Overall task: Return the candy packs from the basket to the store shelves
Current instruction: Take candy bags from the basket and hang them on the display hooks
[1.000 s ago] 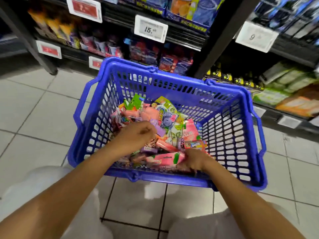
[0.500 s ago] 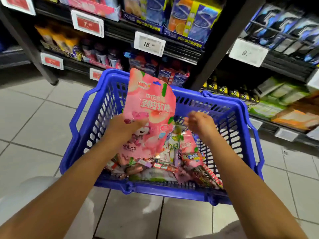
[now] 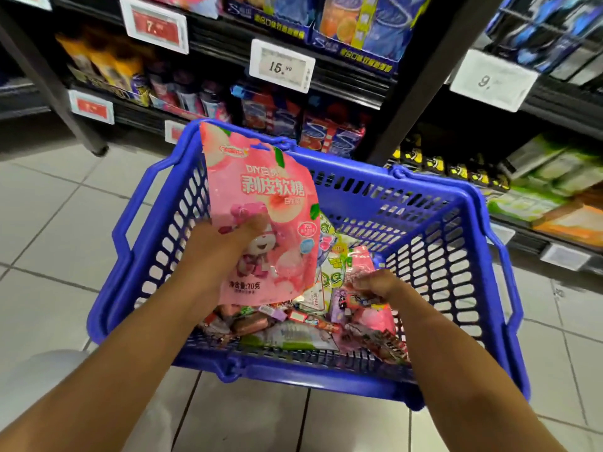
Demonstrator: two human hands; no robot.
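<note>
A large pink peach-printed plastic candy pouch (image 3: pixel 261 207) is gripped at its lower left by the left hand (image 3: pixel 225 246), thumb pressed across the front, and is held upright above the blue perforated plastic shopping basket (image 3: pixel 456 256), which stands on the pale tiled floor (image 3: pixel 49 223). At about four o'clock from the pouch, the right hand (image 3: pixel 375 285) is curled with its fingertips among the heap of mixed small candy packs (image 3: pixel 310 327) in the basket; whether one is pinched cannot be told. Dark store shelves (image 3: pixel 352 89) with white price tags (image 3: pixel 282 65) are seen at twelve o'clock.
</note>
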